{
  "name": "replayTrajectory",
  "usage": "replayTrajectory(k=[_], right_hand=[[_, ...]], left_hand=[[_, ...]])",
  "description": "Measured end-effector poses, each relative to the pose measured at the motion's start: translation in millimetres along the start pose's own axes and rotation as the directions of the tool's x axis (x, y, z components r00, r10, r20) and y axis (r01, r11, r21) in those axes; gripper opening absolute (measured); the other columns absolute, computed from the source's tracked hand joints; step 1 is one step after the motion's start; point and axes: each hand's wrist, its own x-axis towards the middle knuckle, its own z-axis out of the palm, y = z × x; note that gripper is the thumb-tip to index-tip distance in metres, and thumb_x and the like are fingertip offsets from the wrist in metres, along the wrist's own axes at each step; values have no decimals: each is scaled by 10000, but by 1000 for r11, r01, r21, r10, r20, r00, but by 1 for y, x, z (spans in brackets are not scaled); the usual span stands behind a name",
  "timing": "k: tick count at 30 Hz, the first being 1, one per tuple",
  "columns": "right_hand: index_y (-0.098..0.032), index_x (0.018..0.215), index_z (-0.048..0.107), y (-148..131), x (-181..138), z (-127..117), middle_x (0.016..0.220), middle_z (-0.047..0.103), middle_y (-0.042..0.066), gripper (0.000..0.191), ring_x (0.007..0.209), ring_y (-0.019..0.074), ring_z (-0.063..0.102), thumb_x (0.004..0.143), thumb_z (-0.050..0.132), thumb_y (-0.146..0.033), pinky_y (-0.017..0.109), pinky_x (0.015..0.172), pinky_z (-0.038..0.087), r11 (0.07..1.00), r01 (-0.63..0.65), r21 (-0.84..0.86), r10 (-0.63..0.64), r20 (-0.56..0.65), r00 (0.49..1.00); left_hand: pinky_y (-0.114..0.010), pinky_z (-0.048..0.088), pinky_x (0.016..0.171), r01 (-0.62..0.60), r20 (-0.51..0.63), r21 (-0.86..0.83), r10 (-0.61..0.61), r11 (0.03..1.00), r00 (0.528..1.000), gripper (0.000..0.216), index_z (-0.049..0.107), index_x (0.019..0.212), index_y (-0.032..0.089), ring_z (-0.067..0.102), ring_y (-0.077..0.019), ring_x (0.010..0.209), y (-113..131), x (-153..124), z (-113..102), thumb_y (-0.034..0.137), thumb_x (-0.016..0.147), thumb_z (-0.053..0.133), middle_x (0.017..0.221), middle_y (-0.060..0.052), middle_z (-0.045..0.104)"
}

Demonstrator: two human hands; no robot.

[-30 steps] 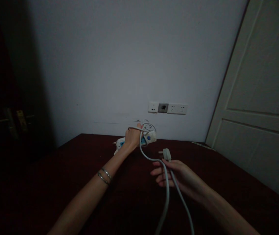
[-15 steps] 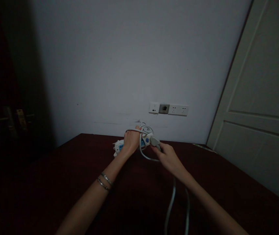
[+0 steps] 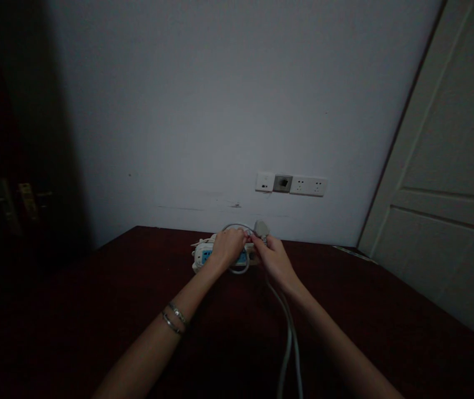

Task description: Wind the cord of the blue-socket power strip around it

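A white power strip (image 3: 203, 256) with blue sockets lies low over the dark red table (image 3: 95, 310), near its far edge. My left hand (image 3: 227, 248) grips the strip, with loops of its white cable (image 3: 290, 338) wound around it. My right hand (image 3: 273, 257) is right beside the left one and pinches the cable just below the white plug (image 3: 261, 228), which sticks up above my fingers. The rest of the cable hangs in a double strand down towards me. Two thin bracelets sit on my left wrist.
A row of wall sockets (image 3: 290, 184) sits on the pale wall just above the table. A cream panelled door (image 3: 448, 188) stands at the right. A dark door with a handle (image 3: 16, 199) fills the left edge.
My right hand has carried the plug up and away from me until it meets my left hand at the strip. The strip has dropped lower, close to the table.
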Motion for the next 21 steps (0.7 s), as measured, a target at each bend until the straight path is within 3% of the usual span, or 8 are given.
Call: replayTrajectory(k=[3,6,10,14,17,20,21], right_hand=[[-144,558,544,-27,1,-16,512,473,-22,331,484,88,420,643,620,-454,213,440,299,984,71,-166,-64,49,997],[-137,622,601,-57,2,-32,450,385,-56,286,387,52,320,649,631,-420,201,378,230,997,-35,-65,41,105,994],[-164,628,564,-86,8,-61,423,208,-108,252,347,19,143,656,673,-388,181,332,97,985,-26,168,15,64,998],[-180,637,528,-96,15,-112,414,173,-108,204,335,18,96,811,548,-284,186,318,49,909,147,390,-90,-162,983],[-167,598,509,-86,18,-162,380,207,-85,291,310,9,154,878,430,-161,189,299,79,853,259,452,-83,-373,924],[-181,553,493,-61,18,-216,347,231,-58,390,292,-2,212,899,334,-93,197,310,135,868,292,402,-46,-520,853],[-186,508,454,-50,16,-234,327,214,-52,436,279,-6,211,892,295,-55,211,316,145,906,283,315,-43,-597,801]], left_hand=[[-335,443,757,-18,53,-34,20,999,998,368,633,953,130,622,-256,891,-20,9,9,298,913,308,912,-168,651],[-311,427,735,-70,134,-143,89,987,987,353,661,870,154,624,-246,835,-41,14,18,348,887,366,870,-148,661],[-260,393,650,-123,190,-269,178,955,966,293,673,731,193,599,-205,695,-59,15,21,390,816,473,734,-81,661],[-213,306,521,-76,205,-458,188,886,960,290,661,629,174,439,-119,476,-75,16,16,380,772,516,507,-6,547],[-202,251,472,-38,247,-598,229,800,941,312,651,601,146,356,-90,442,-91,16,13,363,769,505,478,16,494],[-194,247,460,41,289,-727,251,685,924,329,646,597,135,362,-85,458,-105,15,8,373,771,500,506,11,500],[-192,251,460,75,294,-756,235,650,926,326,642,590,134,365,-86,464,-110,15,7,377,764,512,506,10,498]])
